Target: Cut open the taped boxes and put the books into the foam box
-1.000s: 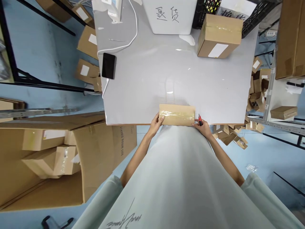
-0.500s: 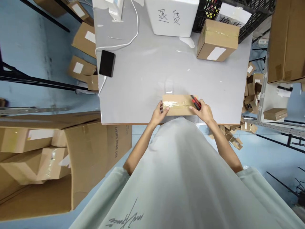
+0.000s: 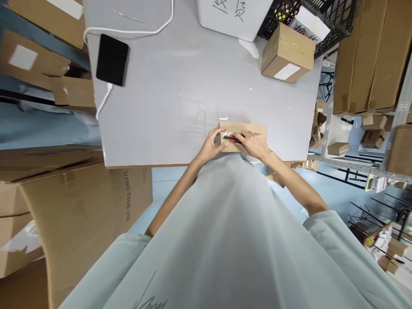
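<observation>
A small flat cardboard box [image 3: 254,131], sealed with clear tape, lies near the front edge of the grey table [image 3: 180,107]. My left hand [image 3: 212,145] is curled around the box's left end and holds it down. My right hand [image 3: 254,143] rests on top of the box, closed on a red and black utility knife [image 3: 232,137]. The knife's tip points left along the tape seam, close to my left thumb.
A black phone [image 3: 112,65] on a white cable lies at the table's far left. A taped carton [image 3: 287,53], a white bin [image 3: 234,15] and a black crate [image 3: 325,17] stand at the back. Large cartons fill the floor on the left; shelving with boxes stands right.
The box slid away from the table edge. My right hand came from the box's right end onto its top and carried the knife leftward along the tape. The camera view shifted right.
</observation>
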